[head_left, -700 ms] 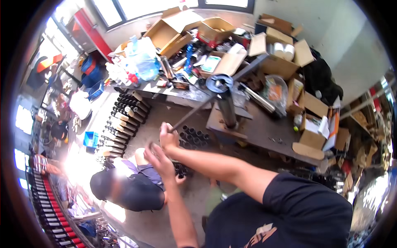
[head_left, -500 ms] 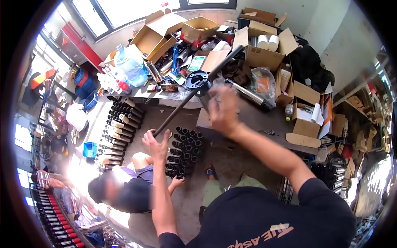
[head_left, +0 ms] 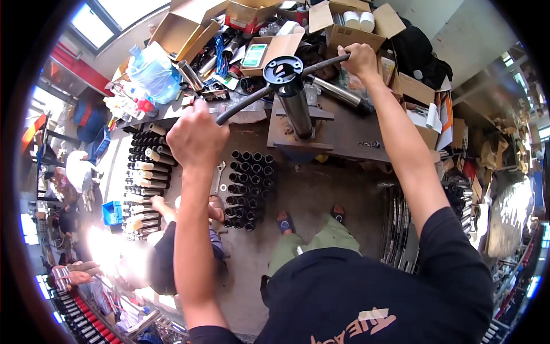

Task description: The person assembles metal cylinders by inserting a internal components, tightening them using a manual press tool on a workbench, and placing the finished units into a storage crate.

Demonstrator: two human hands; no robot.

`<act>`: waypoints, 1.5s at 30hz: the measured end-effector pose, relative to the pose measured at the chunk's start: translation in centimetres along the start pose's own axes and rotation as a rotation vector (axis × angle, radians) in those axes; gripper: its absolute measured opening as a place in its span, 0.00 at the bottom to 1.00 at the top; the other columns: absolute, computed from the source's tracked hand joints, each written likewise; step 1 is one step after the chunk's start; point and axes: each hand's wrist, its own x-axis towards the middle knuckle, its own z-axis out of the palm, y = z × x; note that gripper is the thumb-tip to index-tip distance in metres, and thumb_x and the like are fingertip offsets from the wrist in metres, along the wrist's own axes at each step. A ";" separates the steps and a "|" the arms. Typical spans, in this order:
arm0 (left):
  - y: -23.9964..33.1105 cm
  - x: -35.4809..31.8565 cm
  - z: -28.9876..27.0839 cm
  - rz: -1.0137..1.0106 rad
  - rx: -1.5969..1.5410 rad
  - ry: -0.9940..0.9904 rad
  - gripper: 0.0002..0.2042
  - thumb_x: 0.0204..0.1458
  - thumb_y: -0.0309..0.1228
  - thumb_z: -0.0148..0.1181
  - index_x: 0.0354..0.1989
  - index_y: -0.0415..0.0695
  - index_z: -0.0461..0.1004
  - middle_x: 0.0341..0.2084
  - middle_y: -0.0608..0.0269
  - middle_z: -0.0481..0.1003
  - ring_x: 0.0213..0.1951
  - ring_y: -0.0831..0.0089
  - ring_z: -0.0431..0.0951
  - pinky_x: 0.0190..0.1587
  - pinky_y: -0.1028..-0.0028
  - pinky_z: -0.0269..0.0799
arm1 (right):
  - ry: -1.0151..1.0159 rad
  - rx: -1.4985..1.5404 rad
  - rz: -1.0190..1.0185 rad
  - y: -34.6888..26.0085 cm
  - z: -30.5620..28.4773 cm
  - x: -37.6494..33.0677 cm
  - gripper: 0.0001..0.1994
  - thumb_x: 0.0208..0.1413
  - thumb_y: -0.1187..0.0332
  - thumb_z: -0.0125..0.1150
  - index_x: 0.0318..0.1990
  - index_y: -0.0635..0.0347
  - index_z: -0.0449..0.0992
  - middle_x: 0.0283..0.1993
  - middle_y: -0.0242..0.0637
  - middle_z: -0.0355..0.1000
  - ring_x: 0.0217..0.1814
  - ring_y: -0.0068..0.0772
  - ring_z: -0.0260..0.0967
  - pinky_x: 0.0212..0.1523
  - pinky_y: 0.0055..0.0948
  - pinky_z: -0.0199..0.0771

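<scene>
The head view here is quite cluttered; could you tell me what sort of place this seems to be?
Probably a small workshop for assembling metal parts. Both hands grip a long bar across a steel cylinder on a workbench; black tubes stand grouped on the floor, with open cardboard boxes behind.

Both arms are stretched out forward and up, bare to the sleeves. Left hand (head_left: 196, 139) is balled in a tight fist, knuckles toward us. Right hand (head_left: 360, 59) is reached farther out, fingers curled shut too, with the elbow nearly straight.
</scene>
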 end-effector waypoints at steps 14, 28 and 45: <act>-3.1 9.9 11.8 0.274 -0.367 0.472 0.16 0.49 0.42 0.59 0.15 0.47 0.67 0.17 0.61 0.71 0.25 0.59 0.77 0.29 0.61 0.69 | 0.009 -0.303 0.338 -4.0 -11.3 -14.0 0.17 0.54 0.52 0.62 0.23 0.54 0.84 0.21 0.46 0.76 0.27 0.51 0.78 0.29 0.44 0.77; -4.3 14.0 17.6 0.454 -0.434 0.440 0.13 0.50 0.40 0.58 0.19 0.48 0.69 0.21 0.60 0.74 0.26 0.54 0.76 0.28 0.57 0.70 | -0.016 -0.208 0.435 -10.1 -15.3 -18.8 0.15 0.56 0.54 0.61 0.24 0.53 0.84 0.22 0.42 0.77 0.26 0.43 0.78 0.32 0.38 0.76; 22.6 10.0 11.2 0.681 0.732 -1.303 0.41 0.19 0.53 0.83 0.46 0.43 0.82 0.50 0.49 0.79 0.53 0.55 0.79 0.57 0.61 0.74 | 0.172 -0.029 0.509 11.2 -24.7 -20.3 0.04 0.45 0.63 0.72 0.23 0.48 0.82 0.23 0.33 0.75 0.32 0.32 0.73 0.38 0.36 0.68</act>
